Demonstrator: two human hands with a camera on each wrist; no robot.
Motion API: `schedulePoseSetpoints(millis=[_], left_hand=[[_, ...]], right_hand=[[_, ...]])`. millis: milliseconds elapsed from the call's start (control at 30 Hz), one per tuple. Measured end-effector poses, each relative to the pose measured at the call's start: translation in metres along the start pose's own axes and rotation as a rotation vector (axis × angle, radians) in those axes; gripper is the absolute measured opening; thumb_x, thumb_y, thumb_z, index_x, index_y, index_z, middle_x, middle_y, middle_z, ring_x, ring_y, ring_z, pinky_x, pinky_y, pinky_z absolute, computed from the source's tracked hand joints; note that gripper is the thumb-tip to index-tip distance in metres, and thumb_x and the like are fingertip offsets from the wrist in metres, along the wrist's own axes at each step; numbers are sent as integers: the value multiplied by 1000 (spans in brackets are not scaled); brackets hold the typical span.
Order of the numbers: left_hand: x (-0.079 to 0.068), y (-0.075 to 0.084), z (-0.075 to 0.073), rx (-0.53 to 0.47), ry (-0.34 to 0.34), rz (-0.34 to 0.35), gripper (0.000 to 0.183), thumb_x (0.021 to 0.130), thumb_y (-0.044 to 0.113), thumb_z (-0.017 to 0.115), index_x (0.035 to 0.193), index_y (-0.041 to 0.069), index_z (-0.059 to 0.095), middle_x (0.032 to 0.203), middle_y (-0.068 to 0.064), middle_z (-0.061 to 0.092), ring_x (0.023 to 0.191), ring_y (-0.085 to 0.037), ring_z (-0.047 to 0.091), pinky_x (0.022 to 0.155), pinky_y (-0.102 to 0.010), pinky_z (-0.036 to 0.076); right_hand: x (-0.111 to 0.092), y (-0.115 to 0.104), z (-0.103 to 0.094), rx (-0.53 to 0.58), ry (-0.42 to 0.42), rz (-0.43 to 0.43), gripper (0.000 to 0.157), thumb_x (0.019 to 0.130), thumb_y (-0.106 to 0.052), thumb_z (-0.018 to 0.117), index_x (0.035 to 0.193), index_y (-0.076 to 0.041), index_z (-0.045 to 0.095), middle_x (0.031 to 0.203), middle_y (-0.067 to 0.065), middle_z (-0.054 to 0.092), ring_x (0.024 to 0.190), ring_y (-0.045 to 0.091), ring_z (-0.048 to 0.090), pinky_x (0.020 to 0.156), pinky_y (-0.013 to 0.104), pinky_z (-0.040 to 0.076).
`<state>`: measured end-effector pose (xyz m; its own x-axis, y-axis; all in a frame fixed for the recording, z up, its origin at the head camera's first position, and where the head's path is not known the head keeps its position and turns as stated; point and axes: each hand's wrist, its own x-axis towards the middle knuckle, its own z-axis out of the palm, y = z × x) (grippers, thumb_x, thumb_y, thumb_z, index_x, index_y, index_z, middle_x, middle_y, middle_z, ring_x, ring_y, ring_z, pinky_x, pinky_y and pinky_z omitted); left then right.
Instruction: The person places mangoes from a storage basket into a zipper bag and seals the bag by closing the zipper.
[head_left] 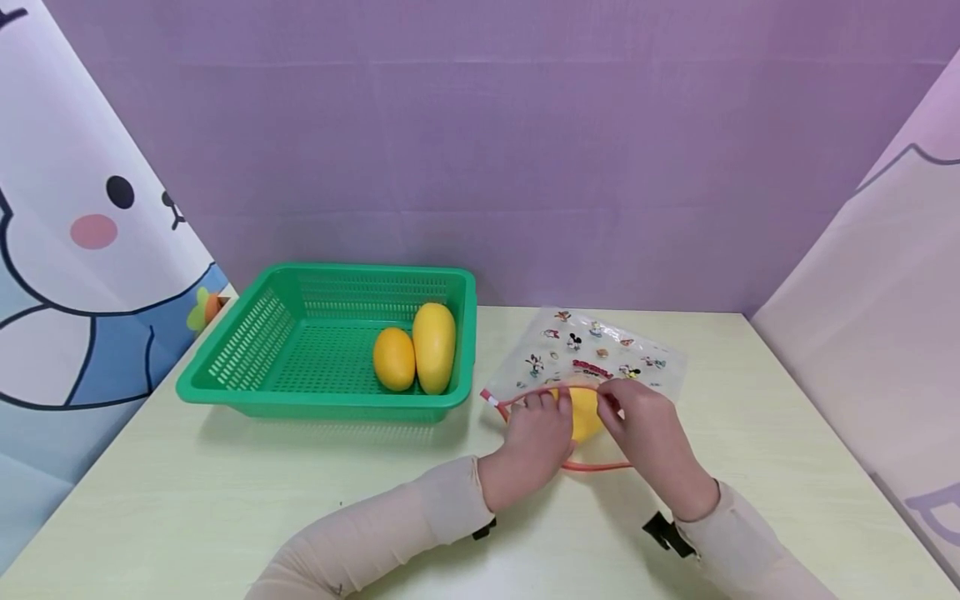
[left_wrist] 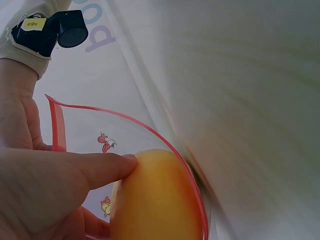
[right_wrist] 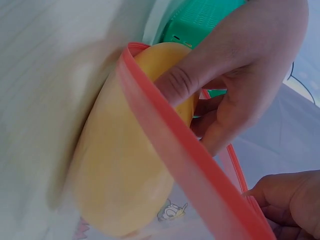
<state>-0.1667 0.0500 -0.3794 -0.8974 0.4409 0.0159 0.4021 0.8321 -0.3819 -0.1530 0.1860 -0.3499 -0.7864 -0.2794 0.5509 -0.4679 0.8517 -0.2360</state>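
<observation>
A clear zip bag (head_left: 555, 346) with small cartoon prints and a red-edged opening lies on the table, its mouth toward me. A yellow mango (head_left: 587, 414) sits partly inside that mouth; in the right wrist view its far end shows through the plastic. My left hand (head_left: 534, 437) grips the mango, the thumb (left_wrist: 107, 169) laid along its near end. On the right, my right hand (head_left: 648, 425) pinches the red edge of the bag (right_wrist: 248, 197) and holds the opening apart. Part of the fruit is hidden behind the hands.
Left of the bag stands a green basket (head_left: 326, 398) with slotted walls. A small orange-yellow mango (head_left: 393, 359) and a longer yellow mango (head_left: 434, 348) lie at its right end. A purple backdrop (head_left: 525, 167) rises behind the pale table (head_left: 420, 533).
</observation>
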Motion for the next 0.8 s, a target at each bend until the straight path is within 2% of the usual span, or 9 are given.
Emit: schedulePoseSetpoints(millis=[367,567,800], left_hand=[[1,0,0,-30,21,-10,77,84,63,53,140,12,43,112,-3,63,88,-16,58,59,-25,51],[1,1,-3,-39,5,-10,78,84,64,54,141,13,42,114,-3,62,90,-16,58,59,-24,51],[1,1,-5,-37,-9,-6,79,84,64,53,143,13,40,115,-3,62,92,-15,58,59,-23,51]], right_hand=[[2,4,2,10,45,-7,7,76,5,71,78,1,66,70,6,61,60,14,53,55,29,51],[3,7,4,7,75,-34,8,75,6,71,77,1,65,69,6,61,59,13,53,54,28,51],[5,7,2,16,40,9,6,77,3,71,80,1,66,73,9,64,62,16,57,57,30,54]])
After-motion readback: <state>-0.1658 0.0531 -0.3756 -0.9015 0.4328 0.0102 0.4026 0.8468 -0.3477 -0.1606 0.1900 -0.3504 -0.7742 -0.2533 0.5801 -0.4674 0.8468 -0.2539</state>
